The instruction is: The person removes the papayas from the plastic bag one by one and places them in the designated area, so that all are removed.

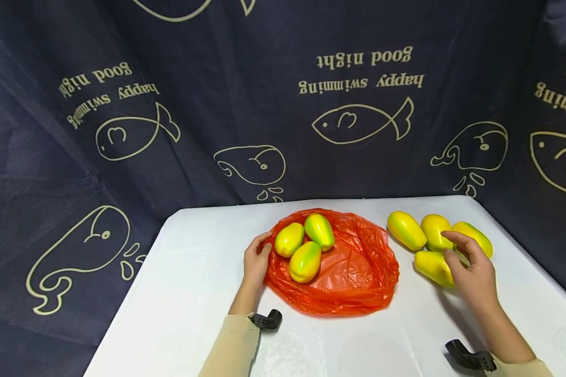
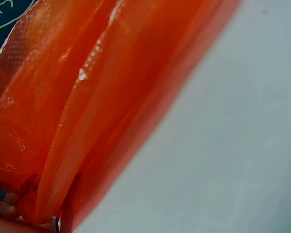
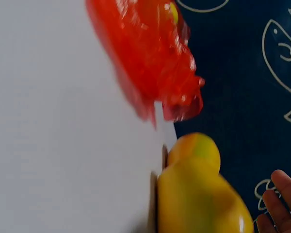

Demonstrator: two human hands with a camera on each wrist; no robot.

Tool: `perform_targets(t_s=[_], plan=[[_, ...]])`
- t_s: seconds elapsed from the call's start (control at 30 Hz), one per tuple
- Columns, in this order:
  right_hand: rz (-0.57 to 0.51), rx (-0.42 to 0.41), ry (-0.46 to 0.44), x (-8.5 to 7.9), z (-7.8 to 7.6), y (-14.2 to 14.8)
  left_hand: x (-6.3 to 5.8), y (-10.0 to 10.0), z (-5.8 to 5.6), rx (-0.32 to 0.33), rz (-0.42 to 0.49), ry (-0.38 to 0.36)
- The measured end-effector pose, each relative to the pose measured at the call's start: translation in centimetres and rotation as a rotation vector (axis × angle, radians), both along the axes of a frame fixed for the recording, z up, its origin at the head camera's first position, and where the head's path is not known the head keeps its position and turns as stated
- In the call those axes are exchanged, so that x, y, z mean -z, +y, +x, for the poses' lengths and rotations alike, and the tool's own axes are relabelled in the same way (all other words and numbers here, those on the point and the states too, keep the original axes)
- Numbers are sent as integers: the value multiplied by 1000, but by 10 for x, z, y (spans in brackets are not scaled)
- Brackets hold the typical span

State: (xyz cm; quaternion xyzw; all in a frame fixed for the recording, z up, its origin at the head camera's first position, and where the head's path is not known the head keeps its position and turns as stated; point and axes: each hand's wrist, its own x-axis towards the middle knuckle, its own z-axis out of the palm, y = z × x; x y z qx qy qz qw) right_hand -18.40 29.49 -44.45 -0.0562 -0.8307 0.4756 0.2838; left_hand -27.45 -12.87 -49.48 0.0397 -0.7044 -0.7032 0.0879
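Red plastic bag with three oval yellow-green fruits gapes beside the left hand pinching its rim, the spread right hand above an oval yellow fruit a clumsy brush could roll.

Head view faces forward-down; close wrist views share red bag.

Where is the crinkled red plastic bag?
In the head view, the bag lies near centre, between the left hand and four yellow oval fruits on the right.
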Motion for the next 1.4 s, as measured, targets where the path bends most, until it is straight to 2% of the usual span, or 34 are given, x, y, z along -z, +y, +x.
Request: perform_targets(t_s=[0.3,0.47,0.7,0.87,1.1,1.4], plan=[[-44,-116,88,-8,-14,-27,-3,-1,0,-1,-21,-15],[-37,-181,72,-9,-21,-41,-1,-1,2,3,-18,-30],[-118,-283,7,-11,-36,-64,-1,-1,1,-9,-29,-9],[-149,-329,-88,-9,-46,-75,-1,-1,1,-6,-14,-26],[-171,-325,-209,-4,-58,-79,-1,0,0,-9,-25,-13],[-174,-329,-261,4,-69,-81,0,0,0,-12,-23,-22]])
